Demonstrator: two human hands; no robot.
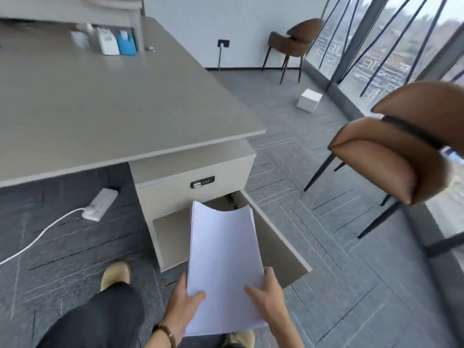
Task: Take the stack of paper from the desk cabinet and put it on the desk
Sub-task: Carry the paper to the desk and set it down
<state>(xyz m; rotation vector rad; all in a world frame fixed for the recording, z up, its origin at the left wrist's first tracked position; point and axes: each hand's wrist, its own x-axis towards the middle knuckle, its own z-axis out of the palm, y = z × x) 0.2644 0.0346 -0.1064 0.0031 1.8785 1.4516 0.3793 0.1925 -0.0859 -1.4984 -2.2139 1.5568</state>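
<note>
Before the open desk cabinet (200, 187), my left hand (184, 297) and right hand (267, 292) clasp the sagging stack of paper (223, 262), best kept level while lifted onto the desk (100, 101).

Both forearms reach forward from the bottom of the view, bare, the left wrist wearing a beaded band (165, 331). The left hand (184, 301) takes a grip on the near left edge of the stack of paper (223, 259), thumb on top, fingers underneath. The right hand (267, 295) holds the near right edge the same way, thumb pointing inward across the top sheet, fingertips curled over the side.
</note>
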